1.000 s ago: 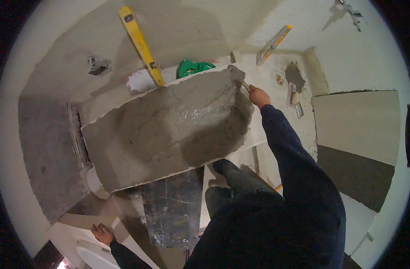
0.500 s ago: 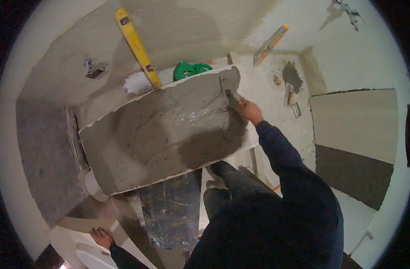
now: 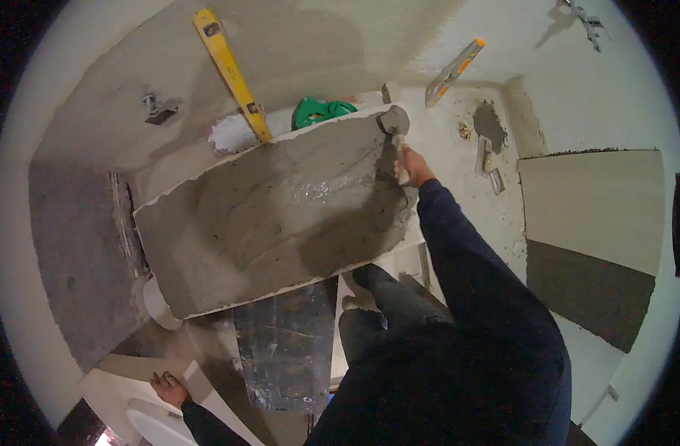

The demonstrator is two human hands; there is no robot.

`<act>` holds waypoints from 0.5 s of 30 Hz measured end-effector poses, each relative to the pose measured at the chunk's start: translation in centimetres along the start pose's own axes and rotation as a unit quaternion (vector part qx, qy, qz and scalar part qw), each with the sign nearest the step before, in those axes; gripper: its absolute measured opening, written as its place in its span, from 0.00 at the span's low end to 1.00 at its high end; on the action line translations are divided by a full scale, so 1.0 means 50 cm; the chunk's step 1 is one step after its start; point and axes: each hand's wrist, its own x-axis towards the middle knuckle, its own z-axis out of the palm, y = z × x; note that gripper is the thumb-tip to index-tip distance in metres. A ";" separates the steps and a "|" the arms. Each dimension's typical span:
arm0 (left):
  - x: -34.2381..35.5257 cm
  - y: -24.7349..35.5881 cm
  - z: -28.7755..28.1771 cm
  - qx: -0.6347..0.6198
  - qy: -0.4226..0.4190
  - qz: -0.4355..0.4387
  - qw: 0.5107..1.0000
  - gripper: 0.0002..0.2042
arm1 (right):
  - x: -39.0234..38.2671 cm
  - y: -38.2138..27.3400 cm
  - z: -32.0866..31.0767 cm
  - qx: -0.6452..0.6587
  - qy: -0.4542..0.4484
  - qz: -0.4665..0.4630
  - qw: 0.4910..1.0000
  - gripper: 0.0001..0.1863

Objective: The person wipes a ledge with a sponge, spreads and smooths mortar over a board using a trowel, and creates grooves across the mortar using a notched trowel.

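A large rectangular slab (image 3: pixel 236 215) coated with wet grey mortar lies tilted across the middle, with a shiny patch near its centre. My right hand (image 3: pixel 412 166) is closed round the handle of a trowel (image 3: pixel 393 121), whose mortar-smeared blade sits at the slab's far right corner. At the lower left, my left hand (image 3: pixel 169 389) rests with its fingers stretched out on the pale edge of a white fixture (image 3: pixel 195 386), holding nothing.
A yellow spirit level (image 3: pixel 232 74) leans behind the slab, beside a green cloth (image 3: pixel 321 111). Farther right are a second level (image 3: pixel 454 72), a flat trowel (image 3: pixel 483 154) and a mortar patch (image 3: pixel 491 126). A white bucket (image 3: pixel 159 305) stands under the slab's near left corner.
My right hand has turned the trowel so its blade now points away at the far right corner, with its handle showing. The left hand stays on the white fixture.
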 end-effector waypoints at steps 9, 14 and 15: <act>0.023 -0.013 0.029 0.059 0.005 0.068 0.996 0.19 | 0.001 0.028 -0.050 -0.408 -0.080 -0.204 0.886 0.22; -0.015 -0.082 0.009 -0.041 0.023 0.009 0.999 0.18 | -0.096 0.011 -0.041 -0.619 -0.007 -0.250 0.744 0.22; -0.005 -0.061 0.003 -0.128 0.027 -0.024 0.991 0.17 | -0.073 0.018 -0.073 -0.623 0.035 -0.256 0.738 0.22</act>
